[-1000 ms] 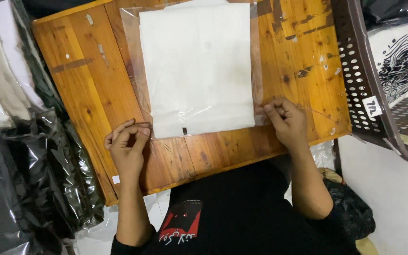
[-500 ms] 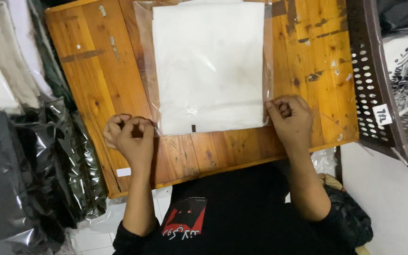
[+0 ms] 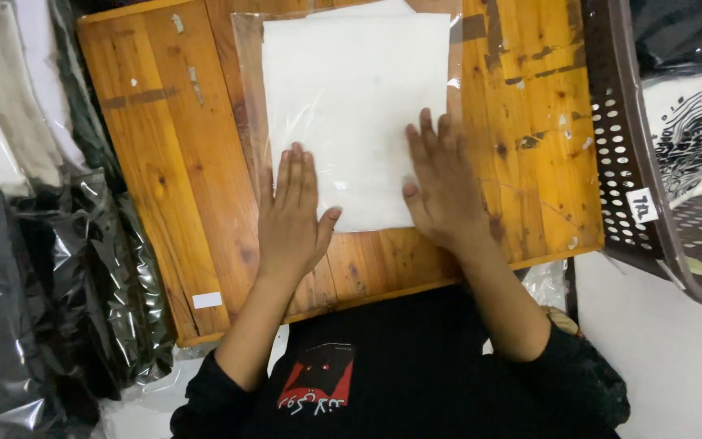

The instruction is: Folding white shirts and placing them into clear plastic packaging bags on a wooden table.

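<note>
Keep your left hand [image 3: 290,215] and right hand [image 3: 444,191] flat, fingers open, gripping nothing, and press the bagged white cloth [image 3: 357,114] smooth outward from your palms.

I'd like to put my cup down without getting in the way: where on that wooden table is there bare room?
Bare wood shows on the table left of the clear bag with white cloth, and on the right between the bag and the brown basket. The near middle is crowded: the left hand and right hand lie flat there.

Single head view, looking steeply down, close over wooden table [image 3: 164,162]; wearer's torso at bottom edge.
</note>
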